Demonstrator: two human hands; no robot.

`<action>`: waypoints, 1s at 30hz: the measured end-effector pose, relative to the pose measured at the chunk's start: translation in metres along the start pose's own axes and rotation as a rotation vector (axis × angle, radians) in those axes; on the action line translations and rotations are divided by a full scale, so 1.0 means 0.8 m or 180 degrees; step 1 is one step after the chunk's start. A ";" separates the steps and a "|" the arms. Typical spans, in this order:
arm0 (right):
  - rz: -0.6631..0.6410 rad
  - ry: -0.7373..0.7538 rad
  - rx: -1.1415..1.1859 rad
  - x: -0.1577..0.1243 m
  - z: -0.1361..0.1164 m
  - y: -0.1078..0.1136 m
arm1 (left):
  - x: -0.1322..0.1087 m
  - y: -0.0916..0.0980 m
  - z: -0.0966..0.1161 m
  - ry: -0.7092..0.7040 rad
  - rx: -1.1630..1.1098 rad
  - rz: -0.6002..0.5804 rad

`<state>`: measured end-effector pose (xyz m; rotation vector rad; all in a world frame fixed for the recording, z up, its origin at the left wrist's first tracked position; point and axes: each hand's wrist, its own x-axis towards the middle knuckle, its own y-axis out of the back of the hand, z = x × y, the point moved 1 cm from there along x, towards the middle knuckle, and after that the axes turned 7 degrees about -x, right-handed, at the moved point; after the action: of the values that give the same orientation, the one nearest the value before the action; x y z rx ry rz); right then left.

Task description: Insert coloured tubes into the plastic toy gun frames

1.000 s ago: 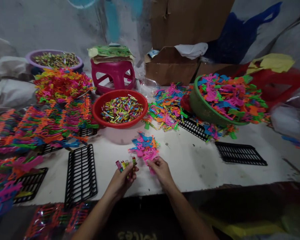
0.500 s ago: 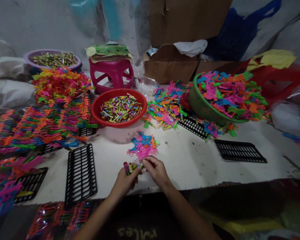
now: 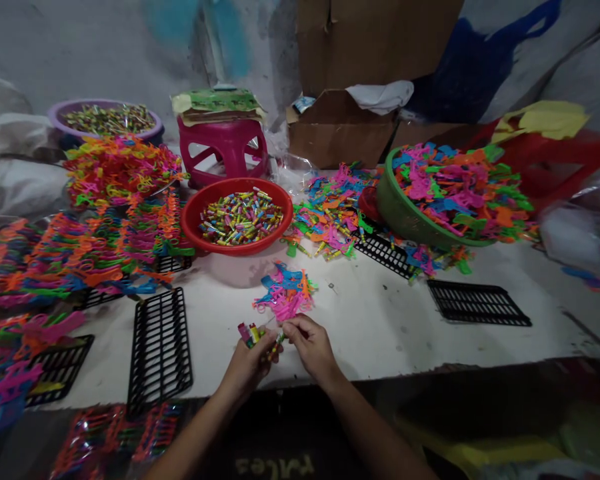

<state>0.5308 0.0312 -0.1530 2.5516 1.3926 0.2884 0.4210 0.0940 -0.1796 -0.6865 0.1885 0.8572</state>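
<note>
My left hand [image 3: 250,365] is closed around several small colourful tubes [image 3: 253,333], whose red and yellow ends stick out past the thumb. Close beside it, my right hand [image 3: 311,347] has thumb and forefinger pinched at the tip of one small tube [image 3: 280,337] that the left hand also holds. What else lies between those fingertips is too small to make out. Just beyond both hands lies a little heap of pink, blue and orange plastic pieces [image 3: 287,293]. A red basin [image 3: 187,227] full of similar small tubes stands behind that heap.
Black plastic racks lie left [image 3: 161,350] and right [image 3: 480,303] on the white table [image 3: 370,347]. A green basin [image 3: 420,230] heaped with plastic pieces stands at right. Filled racks [image 3: 80,257] crowd the left, with a pink stool [image 3: 225,143] and cardboard boxes [image 3: 340,130] behind.
My left hand has shifted slightly left and turned, so more of the tubes shows. My right hand stays pinched at nearly the same spot.
</note>
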 end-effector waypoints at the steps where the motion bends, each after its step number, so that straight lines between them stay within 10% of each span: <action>1: 0.0005 0.0034 0.0008 0.000 -0.001 0.000 | -0.001 0.001 0.001 -0.0084 0.0106 -0.0043; 30: 0.0512 0.0499 -0.0098 -0.012 0.016 -0.001 | -0.002 -0.013 0.016 -0.0355 0.0352 0.0151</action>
<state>0.5287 0.0219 -0.1659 2.6697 1.2226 0.5436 0.4266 0.0962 -0.1641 -0.5312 0.1512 0.9212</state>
